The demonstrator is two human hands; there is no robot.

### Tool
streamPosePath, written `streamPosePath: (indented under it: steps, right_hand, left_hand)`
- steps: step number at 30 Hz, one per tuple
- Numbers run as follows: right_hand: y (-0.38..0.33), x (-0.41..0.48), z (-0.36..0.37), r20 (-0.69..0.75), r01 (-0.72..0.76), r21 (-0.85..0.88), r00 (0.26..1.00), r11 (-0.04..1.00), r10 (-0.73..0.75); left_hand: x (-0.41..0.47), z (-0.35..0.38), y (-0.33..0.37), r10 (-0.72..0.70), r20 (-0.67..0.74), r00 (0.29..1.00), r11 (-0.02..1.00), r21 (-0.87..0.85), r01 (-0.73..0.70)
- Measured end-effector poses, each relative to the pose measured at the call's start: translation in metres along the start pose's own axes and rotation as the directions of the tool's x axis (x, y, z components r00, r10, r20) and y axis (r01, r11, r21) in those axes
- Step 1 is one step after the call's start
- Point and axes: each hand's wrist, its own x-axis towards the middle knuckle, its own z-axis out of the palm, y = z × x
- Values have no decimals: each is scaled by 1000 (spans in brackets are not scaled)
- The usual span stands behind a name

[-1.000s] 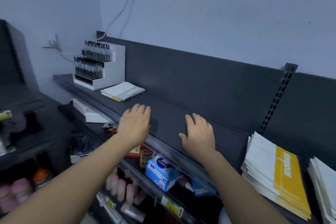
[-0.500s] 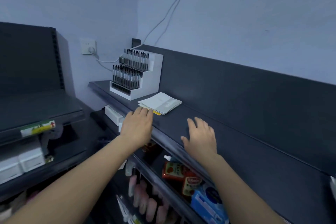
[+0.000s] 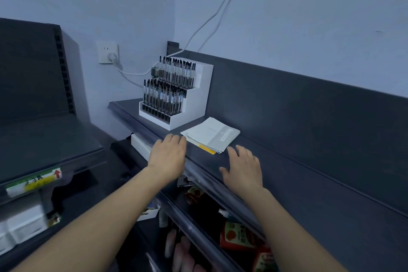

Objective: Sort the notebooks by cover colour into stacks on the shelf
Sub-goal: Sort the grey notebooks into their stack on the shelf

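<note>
**Shelf layout, quick rundown**

Notebooks (image 3: 212, 133) sit on the shelf (image 3: 287, 172), just ahead of the fingers of the left hand (image 3: 167, 157) and right hand (image 3: 242, 168). Pen rack (image 3: 176, 95) stands behind them, further left. Snack packs (image 3: 239, 238) are one level down, under the right hand.

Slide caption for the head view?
Left hand and right hand, open, near the notebook stack beside the pen display on the shelf.

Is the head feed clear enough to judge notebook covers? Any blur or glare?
Head view: dim bluish light, no harsh glare; small stack of grey-and-white notebooks reasonably sharp, yellow edge showing beneath; frame edges stretched by the wide lens; lower-left corner blurred.
</note>
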Motion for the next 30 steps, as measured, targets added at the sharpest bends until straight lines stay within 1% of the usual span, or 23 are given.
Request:
streamPosePath:
  steps: [4,8,12,17,20,23,25,28,30]
  right_hand:
    - [1,37,19,26,-26,-6,999,1000,26]
    - [4,73,36,52,-37,-1,998,999,37]
    - [8,103,48,104,-79,15,992,997,77]
    - [12,131,66,227,-200,84,958,976,177]
    - [11,141,74,262,-237,92,943,967,206]
    - [10,146,78,255,-218,62,947,974,196]
    - [10,149,79,251,-174,45,955,984,158]
    - [8,153,77,247,-81,32,966,996,71]
    - [4,154,73,260,-46,55,965,997,30]
  left_hand:
    - [36,20,-9,7,-1,1000,1000,-17,-7]
    - [70,38,-13,41,21,999,999,-26,-40]
    - [104,56,-12,42,58,997,998,-50,-39]
    - [137,74,-12,63,112,992,988,-145,-47]
    - [154,83,-13,66,150,987,970,-242,-28]
    - [168,95,-13,84,228,970,950,-312,-9]
    - [176,98,-14,77,268,960,938,-345,21]
    - [182,100,-18,30,258,966,935,-349,64]
    - [183,100,-24,-19,246,969,935,-339,105]
